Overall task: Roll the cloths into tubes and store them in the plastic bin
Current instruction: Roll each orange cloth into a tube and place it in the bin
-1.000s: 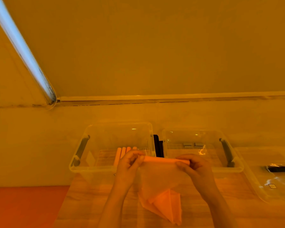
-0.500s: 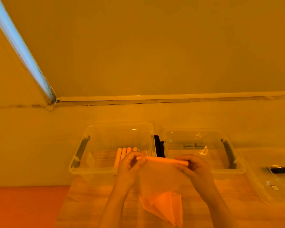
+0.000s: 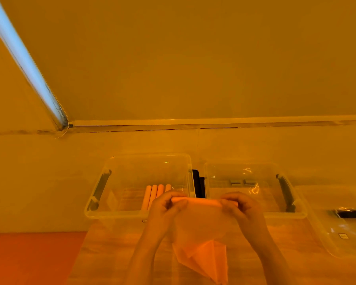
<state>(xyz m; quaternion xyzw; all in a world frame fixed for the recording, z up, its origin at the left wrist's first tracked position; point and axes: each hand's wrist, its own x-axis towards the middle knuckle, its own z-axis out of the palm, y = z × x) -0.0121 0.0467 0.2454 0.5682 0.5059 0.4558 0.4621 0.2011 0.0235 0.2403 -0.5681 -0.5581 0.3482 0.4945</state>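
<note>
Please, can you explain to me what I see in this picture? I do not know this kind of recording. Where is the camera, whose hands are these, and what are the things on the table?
There is no machine here. A person wears a camera on the head, so you look forward and down at that person's own hands. The left hand and the right hand each pinch one end of an orange cloth. Its top edge is rolled into a thin tube; the rest hangs down over the wooden table. Behind the hands stand two clear plastic bins. The left bin already holds several rolled cloths side by side. The right bin holds no cloths that I can see. A clear lid lies at the far right.
</note>
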